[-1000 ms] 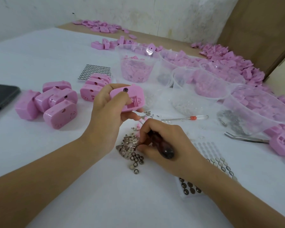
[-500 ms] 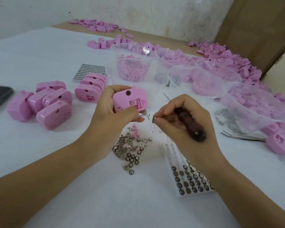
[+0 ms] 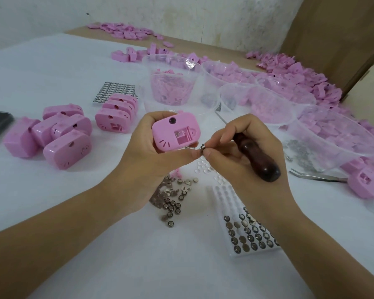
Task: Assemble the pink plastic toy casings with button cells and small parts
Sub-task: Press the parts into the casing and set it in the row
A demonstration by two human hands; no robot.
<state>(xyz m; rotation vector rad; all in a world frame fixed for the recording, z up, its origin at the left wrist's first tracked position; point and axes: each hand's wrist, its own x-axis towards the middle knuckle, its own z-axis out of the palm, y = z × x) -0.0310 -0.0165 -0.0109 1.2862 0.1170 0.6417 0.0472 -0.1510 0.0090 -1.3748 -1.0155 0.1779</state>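
Left hand [image 3: 147, 156], fingers curled, grips a glossy, rounded pink plastic casing [image 3: 175, 134]. Just right of the casing, the right hand [image 3: 242, 156] pinches a tiny metal part [image 3: 202, 147] between thumb and forefinger, with a smooth dark wooden handle [image 3: 257, 157] tucked in its palm. Shiny round button cells [image 3: 171, 203] lie scattered below the casing.

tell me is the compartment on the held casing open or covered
Open: the pink casing in the left hand shows a bare square recess, no cover on it.

I log bright, diffuse light, faint shadow beneath the left hand [image 3: 147, 154]; edges far from it bow, slightly soft.
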